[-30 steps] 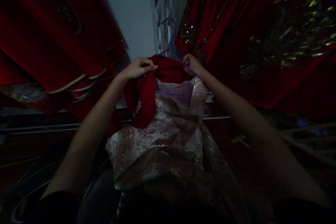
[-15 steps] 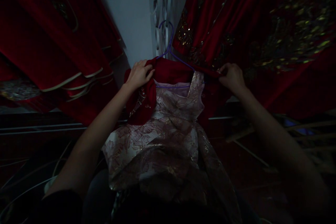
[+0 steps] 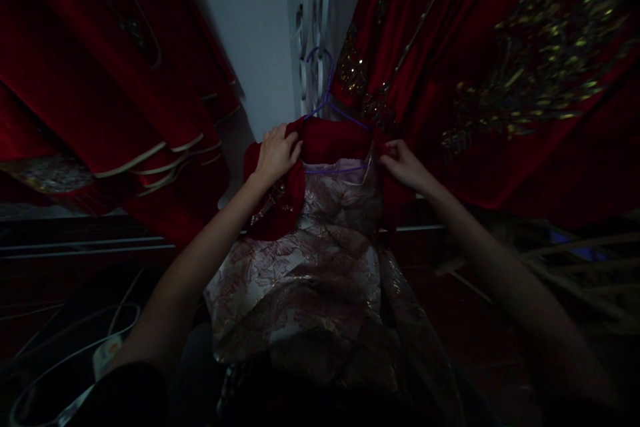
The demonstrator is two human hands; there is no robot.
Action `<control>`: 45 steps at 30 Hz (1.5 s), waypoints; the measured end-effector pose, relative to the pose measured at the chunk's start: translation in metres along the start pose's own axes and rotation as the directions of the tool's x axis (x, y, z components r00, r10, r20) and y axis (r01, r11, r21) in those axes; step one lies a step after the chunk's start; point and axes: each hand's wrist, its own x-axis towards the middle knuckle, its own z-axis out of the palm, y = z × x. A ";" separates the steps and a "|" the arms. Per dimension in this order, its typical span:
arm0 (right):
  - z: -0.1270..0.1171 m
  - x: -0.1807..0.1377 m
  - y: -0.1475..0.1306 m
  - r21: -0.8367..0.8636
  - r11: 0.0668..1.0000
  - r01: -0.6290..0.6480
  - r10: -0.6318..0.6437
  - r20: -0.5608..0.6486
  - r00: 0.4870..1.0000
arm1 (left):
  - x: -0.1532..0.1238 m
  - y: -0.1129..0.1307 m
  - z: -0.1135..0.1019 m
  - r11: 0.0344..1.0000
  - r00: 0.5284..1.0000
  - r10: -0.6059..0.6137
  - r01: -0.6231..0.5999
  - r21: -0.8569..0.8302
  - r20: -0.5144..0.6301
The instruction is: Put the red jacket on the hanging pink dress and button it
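Observation:
A purple wire hanger stands in front of me, its hook pointing up. A dark red garment is draped over its shoulders, on top of a pale pink brocade dress that hangs down towards me. My left hand is closed on the red cloth at the hanger's left shoulder. My right hand pinches the red cloth at the right shoulder. The room is dim.
Red garments with gold trim hang on the left. Red garments with gold embroidery hang on the right. A white wall shows between them. White cables and a power strip lie at lower left.
My right hand has come back in from the far right to the hanger's right shoulder. My left hand has kept its hold, and the hanger sits slightly lower in view.

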 end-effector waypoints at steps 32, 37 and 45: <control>0.124 -0.017 -0.027 0.399 0.890 0.219 -0.311 0.182 0.933 | -0.035 0.051 0.055 0.587 0.937 -0.350 0.232 -0.776 0.015; 0.118 -0.029 -0.021 0.569 0.820 -0.063 -0.106 0.259 0.960 | -0.058 0.046 0.050 0.460 0.925 -0.372 0.256 -0.850 0.078; 0.118 -0.051 -0.008 0.660 0.727 -0.190 -0.032 0.308 0.951 | -0.075 0.057 0.052 0.537 0.916 -0.399 0.200 -0.820 -0.038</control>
